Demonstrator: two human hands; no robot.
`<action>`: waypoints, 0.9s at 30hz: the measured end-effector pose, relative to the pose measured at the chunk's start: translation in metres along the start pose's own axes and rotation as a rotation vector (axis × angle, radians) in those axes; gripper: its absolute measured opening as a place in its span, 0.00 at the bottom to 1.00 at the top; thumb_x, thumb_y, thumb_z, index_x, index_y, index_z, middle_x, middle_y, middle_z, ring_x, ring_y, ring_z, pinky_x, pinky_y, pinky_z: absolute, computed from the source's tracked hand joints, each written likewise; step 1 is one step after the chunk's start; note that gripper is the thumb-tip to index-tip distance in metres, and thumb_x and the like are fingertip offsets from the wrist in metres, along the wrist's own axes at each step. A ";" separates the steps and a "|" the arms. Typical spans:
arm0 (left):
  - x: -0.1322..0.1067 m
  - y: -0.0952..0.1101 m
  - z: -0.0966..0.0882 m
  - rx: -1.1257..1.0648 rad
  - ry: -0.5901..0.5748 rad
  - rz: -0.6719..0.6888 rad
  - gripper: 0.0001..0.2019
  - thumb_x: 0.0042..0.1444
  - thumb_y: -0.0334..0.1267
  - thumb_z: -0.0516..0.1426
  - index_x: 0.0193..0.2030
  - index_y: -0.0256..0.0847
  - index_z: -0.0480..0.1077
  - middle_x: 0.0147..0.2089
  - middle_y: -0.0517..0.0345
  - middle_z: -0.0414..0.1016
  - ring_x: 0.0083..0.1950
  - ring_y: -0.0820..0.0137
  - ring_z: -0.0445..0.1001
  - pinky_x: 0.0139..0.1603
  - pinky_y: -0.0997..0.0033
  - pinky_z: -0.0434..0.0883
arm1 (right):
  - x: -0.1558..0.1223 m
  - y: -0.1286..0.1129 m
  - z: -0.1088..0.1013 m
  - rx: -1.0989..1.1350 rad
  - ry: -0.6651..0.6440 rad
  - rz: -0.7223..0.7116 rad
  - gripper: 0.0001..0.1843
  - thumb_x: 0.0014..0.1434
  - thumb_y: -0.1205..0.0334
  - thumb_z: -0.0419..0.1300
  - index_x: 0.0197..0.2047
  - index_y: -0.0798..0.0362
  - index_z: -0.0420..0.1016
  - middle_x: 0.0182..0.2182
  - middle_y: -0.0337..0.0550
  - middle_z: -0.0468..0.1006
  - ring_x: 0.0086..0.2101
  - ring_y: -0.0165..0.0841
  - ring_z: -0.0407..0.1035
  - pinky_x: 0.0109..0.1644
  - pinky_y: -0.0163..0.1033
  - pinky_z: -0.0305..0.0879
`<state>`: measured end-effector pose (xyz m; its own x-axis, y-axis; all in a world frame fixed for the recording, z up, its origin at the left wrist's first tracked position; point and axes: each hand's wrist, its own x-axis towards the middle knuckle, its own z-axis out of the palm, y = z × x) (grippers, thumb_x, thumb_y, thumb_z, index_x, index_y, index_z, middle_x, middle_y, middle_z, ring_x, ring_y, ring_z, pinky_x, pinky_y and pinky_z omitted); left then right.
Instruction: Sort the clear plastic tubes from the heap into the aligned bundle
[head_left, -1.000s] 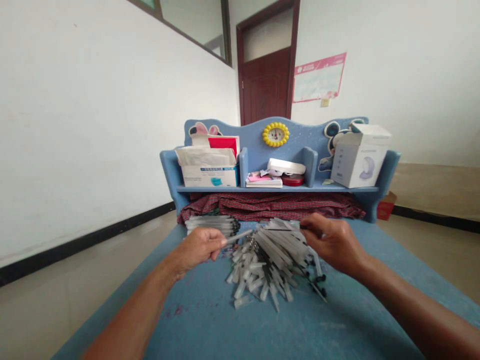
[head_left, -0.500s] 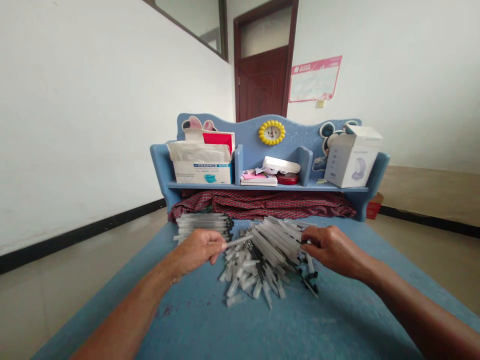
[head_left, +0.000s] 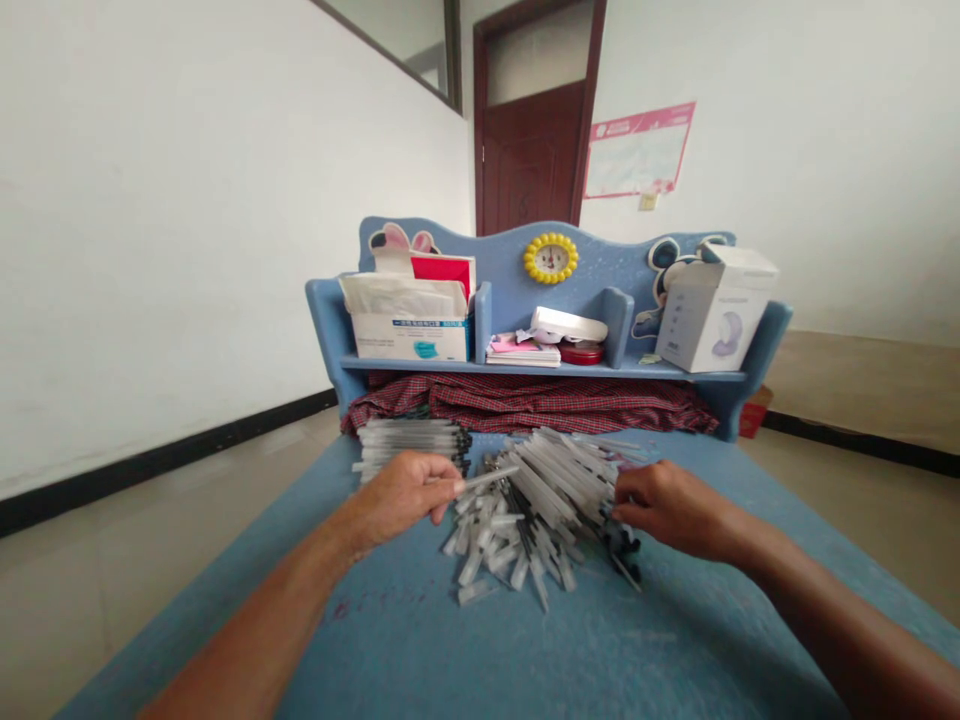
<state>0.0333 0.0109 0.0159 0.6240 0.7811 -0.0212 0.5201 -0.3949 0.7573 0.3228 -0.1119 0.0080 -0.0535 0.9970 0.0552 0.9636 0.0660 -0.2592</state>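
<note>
My left hand is closed on a slim translucent pen barrel, which points right over the pile. My right hand has its fingers pinched together at the pile's right side; whatever is between them is hidden. Beneath and between the hands lie a heap of translucent pen barrels and, nearer me, a scatter of short clear pen caps. Small black pen parts are gathered just below my right hand. Behind my left hand is a neat stack of pens with dark ends.
Everything lies on a blue table. At its back, a blue shelf holds a mask box, papers, a red round case and a white box. Checked cloth is bunched under the shelf.
My right hand has shifted slightly right, and the black piece seen at its fingertips no longer shows. The barrel in my left hand tilts a little more upward. The view has shifted slightly.
</note>
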 end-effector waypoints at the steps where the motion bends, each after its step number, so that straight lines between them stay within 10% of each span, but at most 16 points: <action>1: 0.000 0.001 0.001 -0.005 -0.007 0.010 0.13 0.52 0.44 0.53 0.29 0.35 0.70 0.19 0.66 0.65 0.23 0.76 0.57 0.26 0.77 0.54 | -0.001 0.000 -0.002 0.026 0.037 -0.009 0.10 0.56 0.62 0.55 0.27 0.54 0.75 0.23 0.40 0.75 0.25 0.28 0.66 0.29 0.33 0.54; 11: -0.011 0.022 0.028 -0.132 -0.132 0.104 0.13 0.51 0.45 0.54 0.31 0.35 0.70 0.19 0.64 0.65 0.22 0.75 0.61 0.24 0.77 0.58 | 0.002 -0.054 -0.012 0.013 0.259 -0.370 0.11 0.60 0.57 0.55 0.41 0.54 0.72 0.34 0.44 0.77 0.32 0.32 0.69 0.34 0.35 0.57; 15: -0.020 0.033 0.033 -0.176 -0.172 0.149 0.12 0.52 0.44 0.54 0.33 0.36 0.71 0.21 0.64 0.65 0.24 0.74 0.63 0.25 0.77 0.59 | 0.008 -0.081 -0.008 -0.200 0.171 -0.526 0.13 0.63 0.59 0.51 0.32 0.55 0.71 0.28 0.43 0.76 0.27 0.31 0.68 0.29 0.36 0.50; 27: -0.015 0.023 0.014 0.043 -0.109 0.260 0.18 0.59 0.45 0.49 0.23 0.36 0.67 0.21 0.62 0.66 0.24 0.76 0.62 0.28 0.77 0.59 | 0.024 -0.062 -0.014 -0.105 0.098 -0.439 0.16 0.63 0.56 0.50 0.32 0.54 0.73 0.22 0.39 0.72 0.22 0.26 0.61 0.27 0.33 0.48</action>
<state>0.0435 -0.0166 0.0245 0.7976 0.5952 0.0983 0.3571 -0.5972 0.7182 0.2652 -0.0929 0.0388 -0.4420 0.8670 0.2301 0.8770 0.4716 -0.0925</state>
